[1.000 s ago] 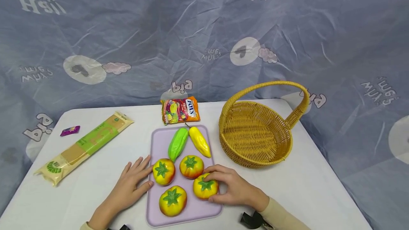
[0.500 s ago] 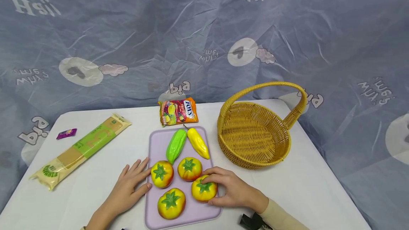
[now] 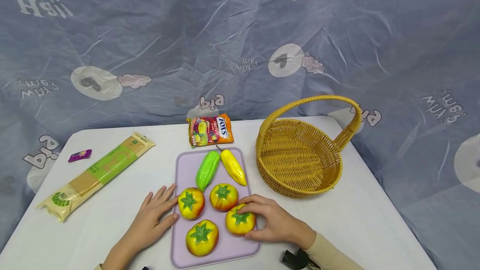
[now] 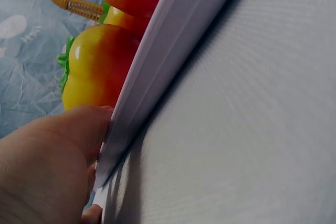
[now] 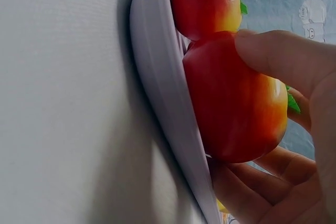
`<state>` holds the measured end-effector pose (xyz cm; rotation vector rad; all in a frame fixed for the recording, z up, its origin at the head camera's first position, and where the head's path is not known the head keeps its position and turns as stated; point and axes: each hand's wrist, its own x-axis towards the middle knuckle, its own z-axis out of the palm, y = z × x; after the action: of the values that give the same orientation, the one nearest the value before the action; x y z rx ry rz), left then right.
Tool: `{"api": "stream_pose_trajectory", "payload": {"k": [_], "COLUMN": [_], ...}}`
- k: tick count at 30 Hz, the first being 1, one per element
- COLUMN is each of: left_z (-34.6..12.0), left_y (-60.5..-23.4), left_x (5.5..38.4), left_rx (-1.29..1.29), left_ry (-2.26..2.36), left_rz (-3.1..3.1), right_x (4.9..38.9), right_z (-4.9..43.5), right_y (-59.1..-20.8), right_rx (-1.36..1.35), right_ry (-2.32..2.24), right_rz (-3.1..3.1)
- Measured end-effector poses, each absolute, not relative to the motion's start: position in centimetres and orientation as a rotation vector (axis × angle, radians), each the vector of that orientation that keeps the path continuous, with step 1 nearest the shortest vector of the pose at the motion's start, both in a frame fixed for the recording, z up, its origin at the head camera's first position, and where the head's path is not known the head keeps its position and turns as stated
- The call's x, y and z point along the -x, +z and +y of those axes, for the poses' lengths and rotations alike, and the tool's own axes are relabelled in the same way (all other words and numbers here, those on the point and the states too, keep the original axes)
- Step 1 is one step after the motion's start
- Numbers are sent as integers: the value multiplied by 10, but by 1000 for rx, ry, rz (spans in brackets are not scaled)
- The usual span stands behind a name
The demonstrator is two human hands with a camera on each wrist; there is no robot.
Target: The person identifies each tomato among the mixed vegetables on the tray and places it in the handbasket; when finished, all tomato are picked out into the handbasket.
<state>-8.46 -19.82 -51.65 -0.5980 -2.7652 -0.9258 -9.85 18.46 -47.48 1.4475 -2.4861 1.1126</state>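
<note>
Blue-grey cloth [image 3: 210, 49] hangs behind the white desk [image 3: 108, 207]. Your right hand [image 3: 276, 221] grips a red-and-yellow toy tomato [image 3: 240, 223] on the lilac tray [image 3: 186, 166] between your hands; your left hand [image 3: 153, 218], fingers extended, touches the tray's edge. Beyond your right hand stands a wicker basket [image 3: 292, 159].

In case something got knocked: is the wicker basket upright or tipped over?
Upright: the wicker basket opens upward, its handle arching above.

A purple packet [image 3: 80, 155] lies near a long beige pack [image 3: 98, 174], left of Fox's bag [image 3: 211, 131].
</note>
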Motion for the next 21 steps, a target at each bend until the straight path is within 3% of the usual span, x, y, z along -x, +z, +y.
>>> {"api": "stream_pose_trajectory", "payload": {"k": [21], "left_z": [-198], "left_y": [-518], "left_x": [86], "left_rx": [590], "left_ry": [-932], "left_rz": [-2757], "right_x": [98], "right_z": [186], "right_y": [-469], "right_rx": [-1440], "right_ry": [1117], "right_rz": [-2496]}}
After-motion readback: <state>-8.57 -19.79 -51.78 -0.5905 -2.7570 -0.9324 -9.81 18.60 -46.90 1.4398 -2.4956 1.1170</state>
